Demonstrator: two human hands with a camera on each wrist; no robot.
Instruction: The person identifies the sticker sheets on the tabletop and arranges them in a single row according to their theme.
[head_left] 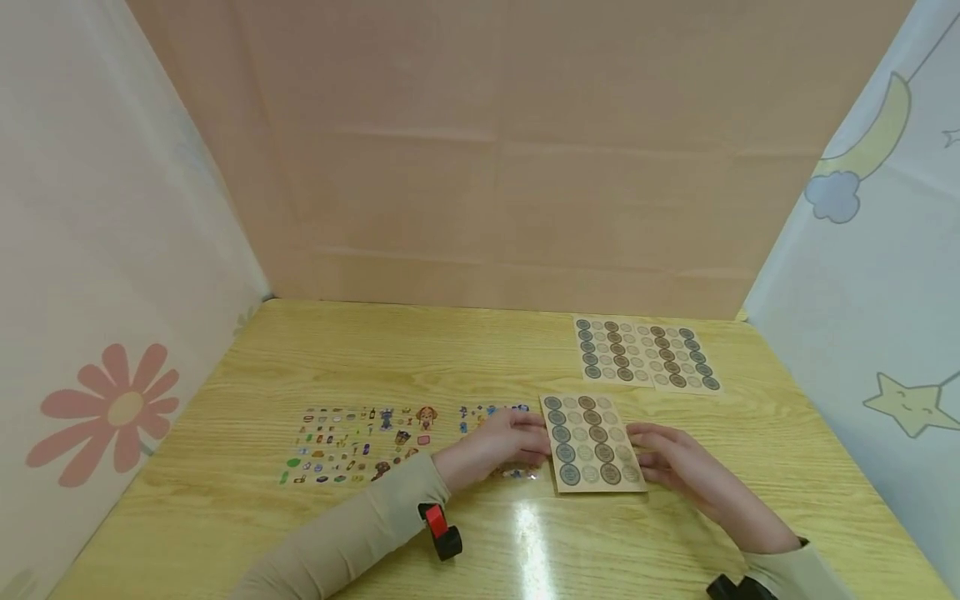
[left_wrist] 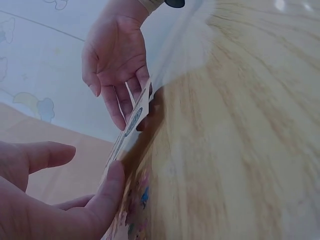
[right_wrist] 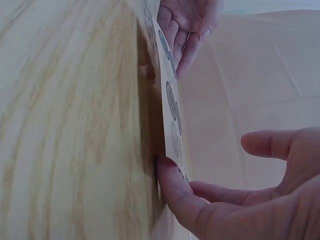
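A sheet of round stickers (head_left: 592,442), in dark and pale columns, lies between the two hands, its near edge slightly off the table. At its left edge the fingers of my left hand (head_left: 510,442) touch it, thumb apart in the left wrist view. The right hand (head_left: 678,462) has its fingertips at and under the right edge. In the right wrist view that hand's thumb (right_wrist: 267,144) stands away from the sheet, and a shadowed gap shows below the paper. Partly beneath the left hand is a clear sheet of small colourful stickers (head_left: 471,412).
Another clear sticker sheet (head_left: 341,446) with cartoon figures lies on the left. Two more sheets of round stickers (head_left: 611,350) lie side by side at the back right. Patterned cloth walls (head_left: 495,167) enclose the wooden table (head_left: 375,342) at the back and sides.
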